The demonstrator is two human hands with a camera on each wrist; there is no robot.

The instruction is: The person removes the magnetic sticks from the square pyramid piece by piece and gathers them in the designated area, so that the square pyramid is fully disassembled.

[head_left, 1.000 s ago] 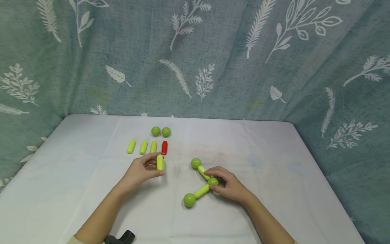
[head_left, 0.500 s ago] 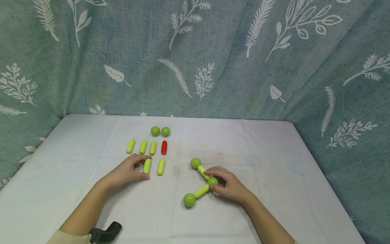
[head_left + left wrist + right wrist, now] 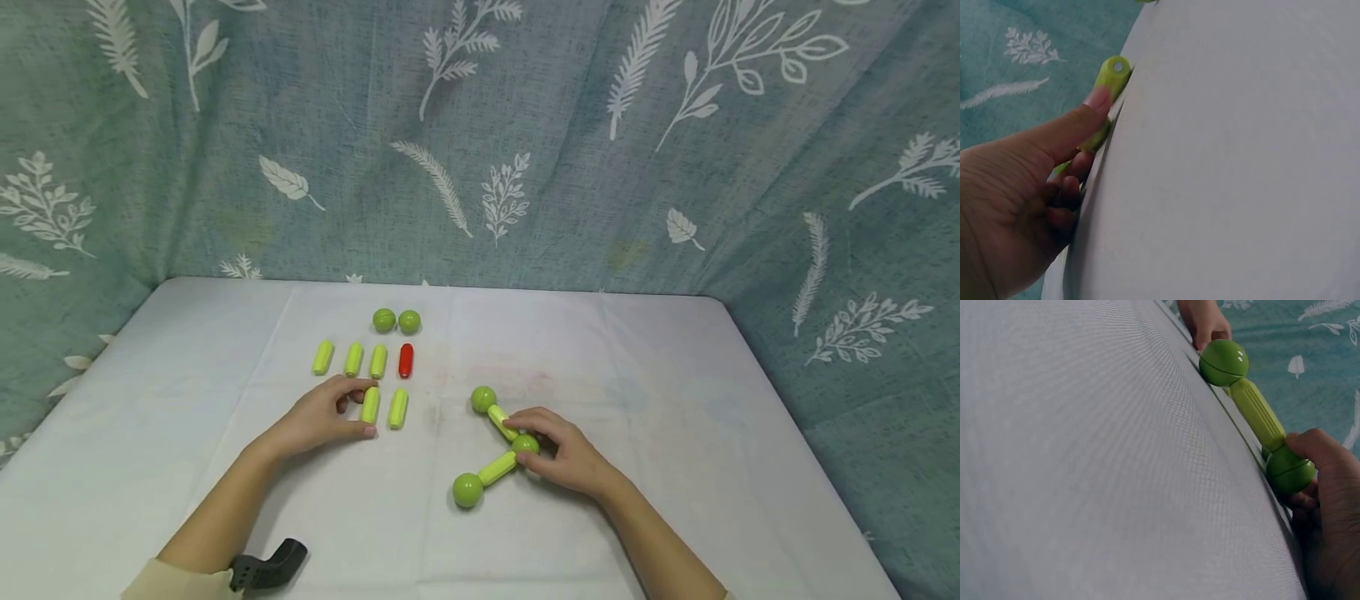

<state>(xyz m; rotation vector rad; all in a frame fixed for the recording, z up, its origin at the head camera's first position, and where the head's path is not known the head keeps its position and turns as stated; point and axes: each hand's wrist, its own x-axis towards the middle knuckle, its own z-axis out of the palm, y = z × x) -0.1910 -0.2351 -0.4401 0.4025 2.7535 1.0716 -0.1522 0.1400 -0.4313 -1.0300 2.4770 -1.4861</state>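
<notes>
My left hand [image 3: 318,419] pinches a short yellow-green rod [image 3: 370,406] between thumb and fingers, low over the white table. Just right of it lies a matching rod [image 3: 397,409]. In the left wrist view, a rod end [image 3: 1114,74] with a silver disc shows past the thumb. My right hand [image 3: 570,457] grips the green ball [image 3: 527,444] at the corner of a V-shaped piece, thumb and fingers around it. From that ball one rod [image 3: 497,469] runs to a near ball [image 3: 468,490], another [image 3: 501,420] to a far ball [image 3: 483,399].
Beyond my left hand lies a row of several yellow-green rods [image 3: 353,360] with a red rod [image 3: 406,361] at its right end. Two green balls [image 3: 397,321] sit behind them. A patterned green curtain [image 3: 570,192] hangs at the table's [image 3: 660,367] back edge.
My left hand moved left, leaving one rod on the table, then slid slightly back right with the other rod pinched. My right hand has stayed on the corner ball.
</notes>
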